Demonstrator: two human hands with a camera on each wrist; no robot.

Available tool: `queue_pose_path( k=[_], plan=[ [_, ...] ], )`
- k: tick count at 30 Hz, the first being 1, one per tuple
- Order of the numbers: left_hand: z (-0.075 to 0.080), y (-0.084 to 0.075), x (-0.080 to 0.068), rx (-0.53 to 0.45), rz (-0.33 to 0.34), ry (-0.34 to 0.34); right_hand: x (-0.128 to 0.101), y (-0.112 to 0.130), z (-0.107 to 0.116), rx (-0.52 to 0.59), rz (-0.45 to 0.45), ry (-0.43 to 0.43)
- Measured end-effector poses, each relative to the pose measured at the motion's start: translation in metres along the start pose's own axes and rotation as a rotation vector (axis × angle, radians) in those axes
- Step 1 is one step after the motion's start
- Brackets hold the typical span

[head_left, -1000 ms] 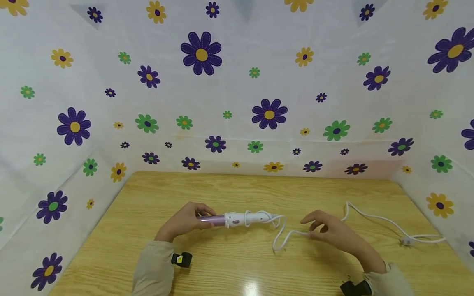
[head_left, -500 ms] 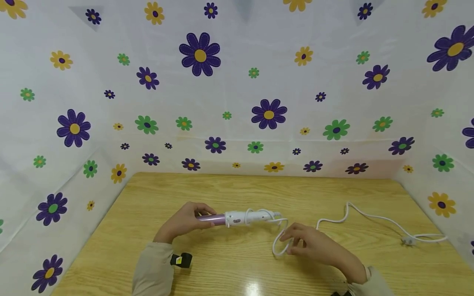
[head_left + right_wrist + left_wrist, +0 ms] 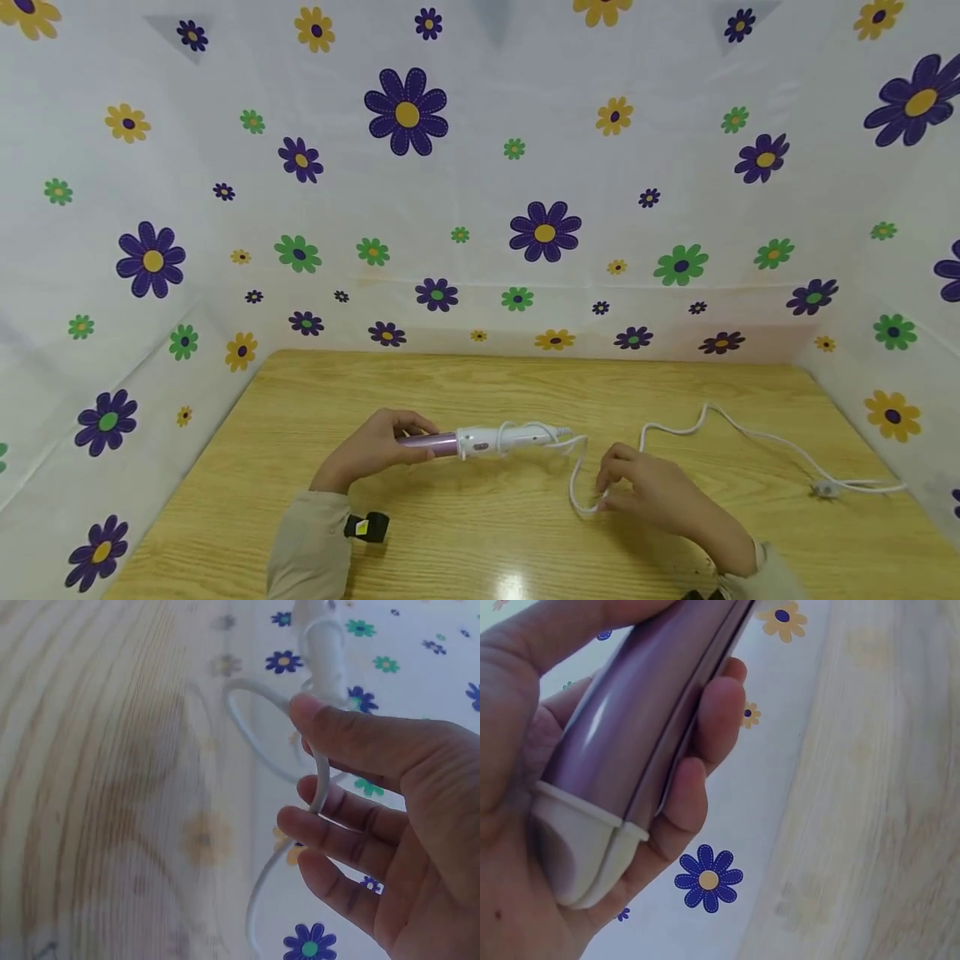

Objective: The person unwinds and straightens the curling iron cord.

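Observation:
A hair iron (image 3: 487, 439) with a pink-purple barrel and white handle is held level above the wooden table (image 3: 480, 392). My left hand (image 3: 375, 450) grips its barrel end (image 3: 630, 742), fingers and thumb curled round it. A white cord (image 3: 581, 475) is looped round the white handle and hangs down in a loop. My right hand (image 3: 637, 487) pinches that cord (image 3: 319, 787) between thumb and fingers, to the right of and below the handle. The rest of the cord (image 3: 750, 437) trails right across the table to a plug (image 3: 825, 489).
White walls printed with flowers (image 3: 480, 208) close in the table at the back and both sides. A black wrist camera (image 3: 367, 527) sits on my left sleeve. Bare wood lies at the front and far left of the table.
My right hand moved left from the loose cord toward the handle, took hold of the hanging loop, then shifted slightly right with it. The left hand and iron stayed almost still.

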State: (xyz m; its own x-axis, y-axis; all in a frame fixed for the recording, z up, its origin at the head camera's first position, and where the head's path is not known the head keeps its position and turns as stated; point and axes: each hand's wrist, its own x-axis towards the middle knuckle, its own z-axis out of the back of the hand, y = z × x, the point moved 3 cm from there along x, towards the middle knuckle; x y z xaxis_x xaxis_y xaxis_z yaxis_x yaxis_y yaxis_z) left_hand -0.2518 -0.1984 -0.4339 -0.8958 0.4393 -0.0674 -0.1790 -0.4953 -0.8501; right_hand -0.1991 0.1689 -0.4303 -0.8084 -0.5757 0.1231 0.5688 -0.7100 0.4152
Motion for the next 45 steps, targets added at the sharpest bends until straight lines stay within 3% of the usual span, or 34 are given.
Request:
queue_pose_path(
  k=[9, 13, 22, 28, 35, 45],
  plan=[
    [-0.001, -0.004, -0.003, -0.004, -0.025, 0.015, 0.004, -0.021, -0.002, -0.203, -0.1, -0.131],
    [-0.002, -0.006, -0.003, -0.013, -0.036, 0.03, 0.008, -0.027, -0.003, -0.227, -0.143, -0.17],
    [-0.002, -0.004, -0.003, -0.004, -0.036, 0.021, 0.009, -0.033, -0.007, -0.043, -0.175, -0.119],
    [-0.001, -0.003, -0.001, 0.004, -0.035, 0.012, 0.01, -0.034, 0.003, 0.076, -0.204, -0.167],
    [-0.001, -0.003, 0.0, 0.001, -0.025, 0.017, 0.017, -0.029, 0.009, 0.24, -0.147, -0.19],
    [-0.001, -0.003, 0.0, -0.009, -0.021, 0.017, 0.026, -0.024, 0.008, 0.307, -0.132, -0.169]
  ],
)
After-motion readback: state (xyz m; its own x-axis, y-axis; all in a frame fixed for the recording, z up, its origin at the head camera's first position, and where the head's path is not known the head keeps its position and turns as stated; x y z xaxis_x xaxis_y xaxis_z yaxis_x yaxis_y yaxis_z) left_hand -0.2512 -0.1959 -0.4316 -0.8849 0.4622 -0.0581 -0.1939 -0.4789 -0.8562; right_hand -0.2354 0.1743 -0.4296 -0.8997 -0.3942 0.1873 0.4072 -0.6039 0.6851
